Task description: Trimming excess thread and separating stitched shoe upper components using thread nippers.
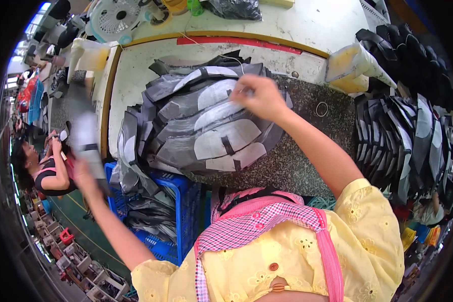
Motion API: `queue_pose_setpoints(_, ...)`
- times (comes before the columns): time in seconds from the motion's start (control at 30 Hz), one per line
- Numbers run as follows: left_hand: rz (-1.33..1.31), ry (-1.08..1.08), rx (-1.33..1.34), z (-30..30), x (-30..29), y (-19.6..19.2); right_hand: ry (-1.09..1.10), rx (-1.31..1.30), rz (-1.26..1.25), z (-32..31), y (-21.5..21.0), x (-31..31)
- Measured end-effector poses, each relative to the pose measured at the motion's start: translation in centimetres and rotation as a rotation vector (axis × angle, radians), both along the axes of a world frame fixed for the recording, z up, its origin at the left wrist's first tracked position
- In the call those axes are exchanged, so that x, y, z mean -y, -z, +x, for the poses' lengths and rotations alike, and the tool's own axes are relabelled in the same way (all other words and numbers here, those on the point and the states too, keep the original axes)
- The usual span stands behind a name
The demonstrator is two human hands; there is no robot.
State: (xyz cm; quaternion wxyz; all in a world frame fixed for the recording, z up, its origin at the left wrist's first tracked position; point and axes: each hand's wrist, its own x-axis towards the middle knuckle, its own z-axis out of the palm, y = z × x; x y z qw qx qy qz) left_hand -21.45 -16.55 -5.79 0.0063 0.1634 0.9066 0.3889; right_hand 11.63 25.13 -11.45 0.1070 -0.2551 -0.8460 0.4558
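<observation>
Overhead, right hand [259, 95] pinches a grey piece above the speckled worktop [307, 151]; left hand [85, 173] grips another.

Two hands are up: the left hand [85, 176] with one blurred grey piece [85, 138], the right hand [259, 95] on one heaped pile of grey and white cut pieces [206, 121], too many to count. One blue crate [183, 211], one white fan [117, 17], one small ring [321, 108], one rack of dark pieces [405, 136], one other person [45, 173].
</observation>
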Motion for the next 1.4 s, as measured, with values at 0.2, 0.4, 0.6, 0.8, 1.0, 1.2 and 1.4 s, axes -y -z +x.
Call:
queue_pose_setpoints(0.2, -0.629, -0.195, -0.334, 4.7, -2.5, 10.3, 0.293, 0.21, 0.248, 1.8, 2.8, -3.8)
queue_pose_setpoints(0.4, 0.405, 0.315, 0.524, 18.9, -19.0, -0.3, 0.176, -0.221, -0.096, 5.2, -3.8, -0.3)
queue_pose_setpoints(0.6, 0.919, 0.519, 1.668, 28.1, -23.1, -0.7, -0.583, -0.254, -0.028, 8.4, -8.3, 4.3)
queue_pose_setpoints(0.8, 0.383, 0.893, 0.702, 31.6, -22.4, -0.1, -0.632, -0.127, 0.062, 3.5, -8.8, 4.0)
queue_pose_setpoints(1.0, 0.211, 0.672, 0.838, 22.5, -17.6, -1.6, -0.38, -0.003, -0.408, 5.2, -5.9, 1.7)
queue_pose_setpoints(1.2, 0.231, 0.395, 0.483, 18.7, -17.6, 3.5, 0.03, -0.113, -0.318, 5.2, -2.1, 1.7)
queue_pose_setpoints(1.4, 0.124, 0.348, 0.409, 18.7, -17.8, 4.1, -0.003, -0.13, -0.372, 6.0, -2.7, 2.0)
